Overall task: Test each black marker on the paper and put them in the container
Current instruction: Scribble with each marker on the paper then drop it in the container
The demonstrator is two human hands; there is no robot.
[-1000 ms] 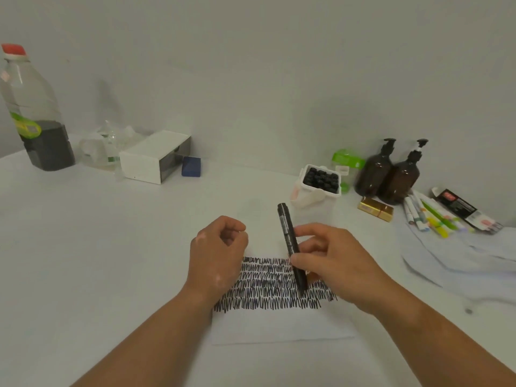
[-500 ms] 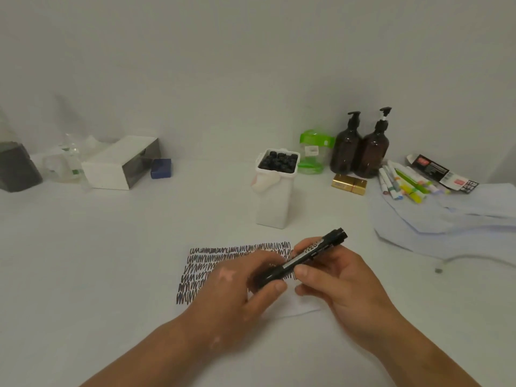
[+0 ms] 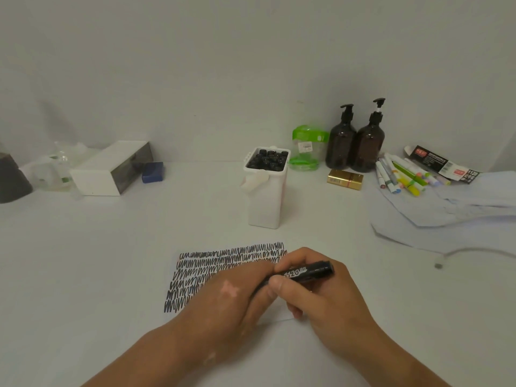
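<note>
A black marker (image 3: 304, 272) lies nearly level between both hands, above the lower right of the paper. My right hand (image 3: 315, 291) grips its barrel with thumb and fingers. My left hand (image 3: 234, 291) is closed round the marker's left end, which is hidden under the fingers. The white paper (image 3: 223, 263) is covered with rows of black scribble. Behind it stands a tall white container (image 3: 265, 202) packed with several black markers, caps up.
Two brown pump bottles (image 3: 354, 141), a green-lidded jar (image 3: 307, 146) and a gold box (image 3: 344, 178) stand at the back right. Coloured markers (image 3: 402, 174) lie on pale cloth (image 3: 446, 216). A white box (image 3: 111, 169) and blue block (image 3: 152, 171) sit back left.
The marker went from upright on the paper in my right hand to nearly level. My left hand came over and closed on its left end. The view tilted down.
</note>
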